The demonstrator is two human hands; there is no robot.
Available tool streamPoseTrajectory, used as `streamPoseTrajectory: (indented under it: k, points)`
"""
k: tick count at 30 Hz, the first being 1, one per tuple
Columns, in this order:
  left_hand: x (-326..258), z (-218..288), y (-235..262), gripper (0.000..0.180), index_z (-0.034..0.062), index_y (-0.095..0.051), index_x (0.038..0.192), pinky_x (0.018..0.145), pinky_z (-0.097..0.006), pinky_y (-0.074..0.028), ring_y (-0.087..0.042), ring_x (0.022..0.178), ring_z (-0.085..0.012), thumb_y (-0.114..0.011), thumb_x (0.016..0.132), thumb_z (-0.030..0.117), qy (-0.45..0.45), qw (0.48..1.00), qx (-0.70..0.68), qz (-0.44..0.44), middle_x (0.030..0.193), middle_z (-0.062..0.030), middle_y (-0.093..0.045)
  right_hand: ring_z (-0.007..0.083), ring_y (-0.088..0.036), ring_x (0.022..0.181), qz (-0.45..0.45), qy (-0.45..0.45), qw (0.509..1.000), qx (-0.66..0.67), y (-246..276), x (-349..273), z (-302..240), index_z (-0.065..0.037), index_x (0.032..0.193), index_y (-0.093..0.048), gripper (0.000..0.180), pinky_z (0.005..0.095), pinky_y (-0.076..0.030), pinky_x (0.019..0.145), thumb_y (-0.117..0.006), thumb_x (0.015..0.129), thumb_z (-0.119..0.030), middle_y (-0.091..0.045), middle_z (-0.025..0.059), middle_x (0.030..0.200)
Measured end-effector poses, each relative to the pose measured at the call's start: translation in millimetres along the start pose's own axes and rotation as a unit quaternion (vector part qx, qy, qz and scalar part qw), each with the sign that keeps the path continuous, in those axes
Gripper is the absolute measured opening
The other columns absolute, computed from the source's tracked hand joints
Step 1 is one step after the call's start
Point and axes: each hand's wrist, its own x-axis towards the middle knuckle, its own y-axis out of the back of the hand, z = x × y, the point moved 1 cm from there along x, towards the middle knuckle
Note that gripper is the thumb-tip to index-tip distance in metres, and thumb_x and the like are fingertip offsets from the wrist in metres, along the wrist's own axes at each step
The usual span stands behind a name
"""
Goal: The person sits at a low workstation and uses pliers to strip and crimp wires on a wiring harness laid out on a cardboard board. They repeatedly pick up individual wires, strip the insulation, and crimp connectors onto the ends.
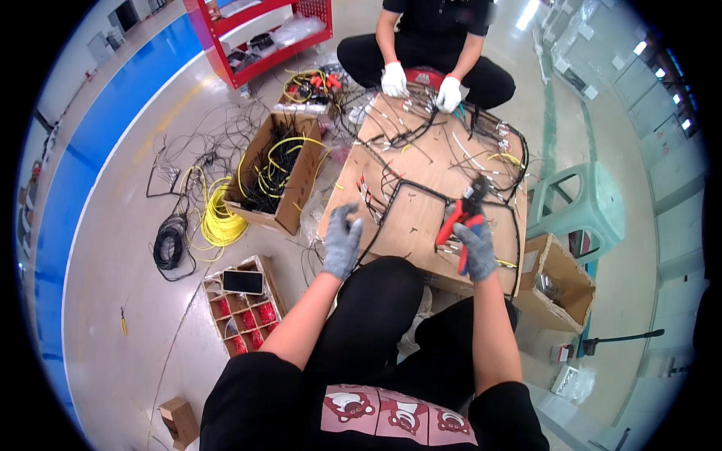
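Red-handled pliers (pixel 460 218) sit in my right hand (pixel 477 252), which is gloved in grey and clenched around the handles; the dark head of the tool points up and away from me, over the black wire harness (pixel 421 188) laid out on the wooden board (pixel 421 161); whether the tool's tip actually touches a wire I cannot tell, since the view is small there. My left hand (pixel 342 239), also in a grey glove, is spread loose with fingers released, hovering at the near left edge of the board just beside a run of black cable, grasping nothing that I can make out. Across the board another person crouches, with both white-gloved hands (pixel 421 84) on the far end of the harness. Left of the board stands an open cardboard box (pixel 280 173) full of black and yellow wires; a coil of yellow cable (pixel 218 218) and a coil of black cable (pixel 170 244) lie on the floor beyond it. Nearer to me a divided tray (pixel 244 316) holds red parts, with a phone (pixel 243 282) resting on top. A pale green plastic stool (pixel 579 203) stands to the right; a red shelf trolley (pixel 259 34) is at the far left.
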Motion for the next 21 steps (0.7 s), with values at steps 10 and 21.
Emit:
streamPoseTrajectory:
  k: [10, 21]
  points:
    - [-95, 128, 50, 0.042, 0.0015, -0.057, 0.112, 0.088, -0.030, -0.043, -0.056, 0.095, -0.0172, -0.050, 0.094, 0.039, -0.045, 0.979, -0.159, -0.122, 0.097, -0.0090, -0.059, 0.0270, -0.047, 0.121, -0.184, 0.073, 0.977, 0.073, -100, -93, -90, 0.000, 0.140, -0.030, 0.082, 0.0394, -0.032, 0.105, -0.070, 0.074, -0.030, -0.048, 0.0161, 0.130]
    - [-197, 93, 164, 0.051, 0.0001, -0.057, 0.105, 0.059, -0.027, -0.041, -0.047, 0.065, -0.0099, -0.056, 0.088, 0.049, 0.196, 0.968, -0.099, -0.120, 0.075, -0.0027, -0.052, 0.0159, -0.047, 0.112, -0.323, -0.055, 0.934, -0.142, -176, -166, -28, -0.001, 0.136, -0.036, 0.062, 0.0296, -0.036, 0.099, -0.057, 0.091, -0.038, -0.051, 0.0075, 0.122]
